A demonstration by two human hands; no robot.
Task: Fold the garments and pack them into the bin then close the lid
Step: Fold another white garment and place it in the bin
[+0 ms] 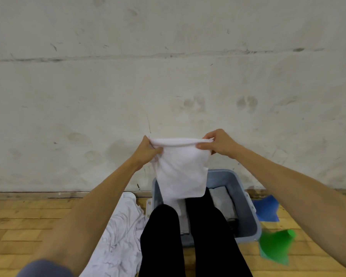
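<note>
A folded white garment (181, 170) hangs in the air above the bin, held by its top edge. My left hand (149, 149) pinches its left corner and my right hand (218, 142) pinches its right corner. Below it stands the open grey-blue bin (246, 198) against the wall, with folded grey cloth (223, 198) lying inside. My two legs in black trousers (190, 240) hide the bin's near left part. A crumpled white garment (120, 234) lies on the floor left of the bin. No lid is clearly in view.
A stained white wall (168, 76) rises right behind the bin. The floor is wooden boards (28, 226). A blue piece (267, 208) and a green piece (276, 246) lie on the floor right of the bin. A small white object (148, 204) sits at the bin's left side.
</note>
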